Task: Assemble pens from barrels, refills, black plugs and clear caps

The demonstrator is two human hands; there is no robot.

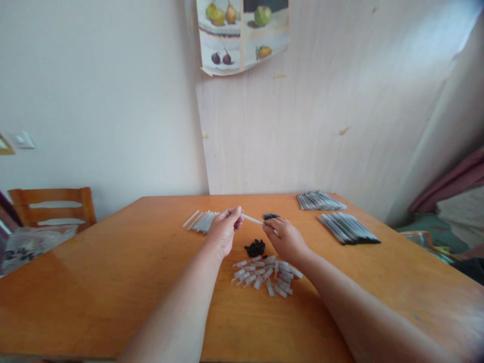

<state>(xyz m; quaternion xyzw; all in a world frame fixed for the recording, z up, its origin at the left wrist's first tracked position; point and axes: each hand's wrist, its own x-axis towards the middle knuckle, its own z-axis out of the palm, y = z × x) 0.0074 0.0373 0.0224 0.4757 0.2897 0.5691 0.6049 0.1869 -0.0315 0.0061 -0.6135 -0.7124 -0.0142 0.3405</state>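
Between my hands a thin whitish pen barrel (252,219) is held nearly level above the table. My left hand (226,227) is closed on its left end. The fingers of my right hand (284,236) are closed around its right end, hiding the tip. Below the hands lies a small heap of black plugs (255,247). Nearer to me spreads a loose pile of translucent caps (266,275). Beyond my right hand sits a second dark heap of small parts (270,216), partly covered by the hand. More white barrels (202,222) lie left of my left hand.
On the wooden table (113,282), a row of black-ended pens (348,228) lies at right, with another bundle of pens (320,200) behind it. A chair (56,204) and a plastic bag (38,242) are at left. The wall stands behind the table.
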